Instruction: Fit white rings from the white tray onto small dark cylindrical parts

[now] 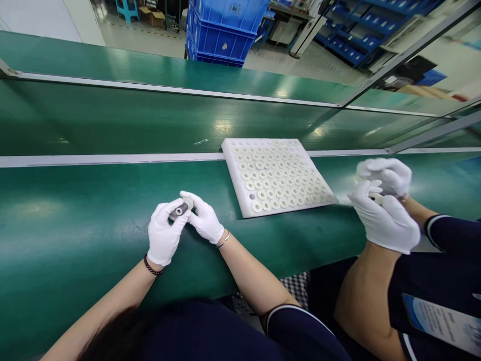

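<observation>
In white gloves, my left hand [163, 233] and my right hand [205, 220] meet over the green bench. Between them is a small dark grey cylinder [181, 209] with a round hole in its end, its length lying sideways. A whitish ring [189, 203] shows at its right end, by my right fingers. My left thumb and fingers grip the cylinder; my right fingertips close round the ring end. Gloves cover part of both. To the right lies a white tray [240, 203] bearing rows of whitish rings [275, 204]; one spot near its front left corner shows a dark hole.
A co-worker's gloved hands [391, 223] are at the right, holding a small whitish ring part. The green bench [93, 200] has a raised back panel with a metal rail [150, 86]. Blue crates [225, 42] stand stacked behind it.
</observation>
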`<state>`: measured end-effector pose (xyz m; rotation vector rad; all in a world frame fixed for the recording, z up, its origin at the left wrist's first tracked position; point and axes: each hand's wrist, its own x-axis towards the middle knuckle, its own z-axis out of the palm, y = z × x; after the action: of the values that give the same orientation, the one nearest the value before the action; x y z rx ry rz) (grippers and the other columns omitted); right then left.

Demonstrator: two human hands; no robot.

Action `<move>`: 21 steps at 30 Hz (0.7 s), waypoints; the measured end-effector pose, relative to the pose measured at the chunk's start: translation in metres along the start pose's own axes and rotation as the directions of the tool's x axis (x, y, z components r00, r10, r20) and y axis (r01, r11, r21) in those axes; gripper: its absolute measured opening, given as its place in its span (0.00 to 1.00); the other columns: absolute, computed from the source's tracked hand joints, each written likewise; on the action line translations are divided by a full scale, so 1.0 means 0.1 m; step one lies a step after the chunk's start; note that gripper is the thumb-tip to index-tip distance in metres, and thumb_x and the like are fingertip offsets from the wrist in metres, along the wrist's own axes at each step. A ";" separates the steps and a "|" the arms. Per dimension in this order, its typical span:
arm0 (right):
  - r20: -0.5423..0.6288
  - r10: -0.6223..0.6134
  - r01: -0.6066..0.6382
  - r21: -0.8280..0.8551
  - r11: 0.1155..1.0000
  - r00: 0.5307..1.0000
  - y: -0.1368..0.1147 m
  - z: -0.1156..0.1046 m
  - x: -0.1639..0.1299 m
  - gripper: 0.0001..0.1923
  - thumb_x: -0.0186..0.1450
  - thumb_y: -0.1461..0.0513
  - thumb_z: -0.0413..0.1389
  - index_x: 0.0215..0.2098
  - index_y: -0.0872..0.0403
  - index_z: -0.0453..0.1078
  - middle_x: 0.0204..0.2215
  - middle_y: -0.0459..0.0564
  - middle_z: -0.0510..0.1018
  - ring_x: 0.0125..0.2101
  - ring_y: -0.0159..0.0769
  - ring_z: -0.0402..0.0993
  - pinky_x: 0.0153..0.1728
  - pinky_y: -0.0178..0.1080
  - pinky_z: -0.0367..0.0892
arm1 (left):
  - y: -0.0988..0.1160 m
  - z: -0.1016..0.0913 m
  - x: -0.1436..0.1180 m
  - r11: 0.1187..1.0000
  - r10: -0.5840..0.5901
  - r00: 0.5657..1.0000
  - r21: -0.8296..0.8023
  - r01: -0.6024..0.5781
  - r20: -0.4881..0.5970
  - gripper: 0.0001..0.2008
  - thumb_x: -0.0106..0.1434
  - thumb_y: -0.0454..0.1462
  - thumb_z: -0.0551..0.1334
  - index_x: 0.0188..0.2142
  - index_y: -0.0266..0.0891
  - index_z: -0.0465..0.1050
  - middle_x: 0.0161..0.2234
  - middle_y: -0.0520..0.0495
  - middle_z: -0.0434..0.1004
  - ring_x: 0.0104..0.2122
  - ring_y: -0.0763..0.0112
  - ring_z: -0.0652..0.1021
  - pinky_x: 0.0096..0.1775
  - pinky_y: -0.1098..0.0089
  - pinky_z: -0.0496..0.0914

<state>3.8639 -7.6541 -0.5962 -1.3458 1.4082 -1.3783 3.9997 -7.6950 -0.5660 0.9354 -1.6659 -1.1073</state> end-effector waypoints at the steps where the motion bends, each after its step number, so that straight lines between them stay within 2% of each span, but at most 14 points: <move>1: 0.028 0.003 -0.003 0.006 1.000 1.000 0.01 0.01 0.00 0.28 0.66 0.51 0.55 0.62 0.50 0.60 0.52 0.52 0.74 0.50 0.40 0.72 0.54 0.44 0.66 | 0.01 0.00 0.00 1.000 0.015 1.000 0.018 -0.015 0.000 0.13 0.60 0.41 0.66 0.44 0.44 0.77 0.39 0.47 0.76 0.38 0.66 0.77 0.40 0.67 0.73; 5: 0.119 0.015 -0.021 0.052 0.998 0.993 0.02 0.06 -0.02 0.28 0.67 0.51 0.52 0.63 0.49 0.58 0.51 0.52 0.74 0.50 0.40 0.72 0.53 0.44 0.67 | 0.03 0.00 0.00 0.996 0.060 0.998 0.069 -0.059 -0.013 0.11 0.58 0.41 0.67 0.41 0.45 0.79 0.33 0.50 0.74 0.31 0.71 0.75 0.35 0.71 0.72; 14: 0.124 -0.013 0.011 0.021 1.000 0.992 0.04 0.07 -0.03 0.27 0.68 0.54 0.51 0.63 0.51 0.58 0.53 0.53 0.73 0.52 0.41 0.71 0.55 0.45 0.66 | 0.03 -0.01 0.01 0.993 0.083 0.997 0.087 -0.082 -0.010 0.10 0.58 0.40 0.68 0.41 0.45 0.79 0.32 0.50 0.73 0.31 0.71 0.74 0.34 0.71 0.71; 16: 0.091 -0.031 0.033 -0.023 0.999 0.995 0.00 0.06 -0.02 0.26 0.67 0.56 0.51 0.63 0.52 0.59 0.53 0.53 0.74 0.51 0.40 0.72 0.54 0.44 0.68 | 0.03 -0.01 0.01 0.993 0.083 0.997 0.091 -0.082 -0.007 0.11 0.58 0.41 0.68 0.41 0.45 0.79 0.33 0.50 0.73 0.31 0.71 0.74 0.34 0.71 0.72; 18: 0.005 -0.067 0.067 -0.086 0.994 0.998 -0.06 0.05 -0.02 0.25 0.66 0.57 0.53 0.61 0.52 0.61 0.52 0.52 0.75 0.50 0.39 0.73 0.53 0.43 0.68 | 0.02 0.00 0.00 0.996 0.061 0.998 0.069 -0.061 -0.002 0.13 0.58 0.42 0.68 0.42 0.44 0.78 0.35 0.49 0.74 0.33 0.70 0.75 0.36 0.70 0.73; 21: -0.198 -0.120 0.096 -0.127 0.987 0.973 -0.13 0.05 0.00 0.22 0.64 0.58 0.56 0.56 0.52 0.67 0.48 0.52 0.77 0.47 0.38 0.75 0.52 0.42 0.70 | -0.01 0.01 -0.01 0.996 -0.079 0.997 -0.048 0.079 0.012 0.15 0.60 0.43 0.66 0.46 0.42 0.76 0.40 0.46 0.76 0.37 0.67 0.77 0.41 0.66 0.73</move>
<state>3.8713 -7.6538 -0.5848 -1.4048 1.5923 -1.5645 3.9991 -7.6938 -0.5671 0.9729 -1.6147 -1.2024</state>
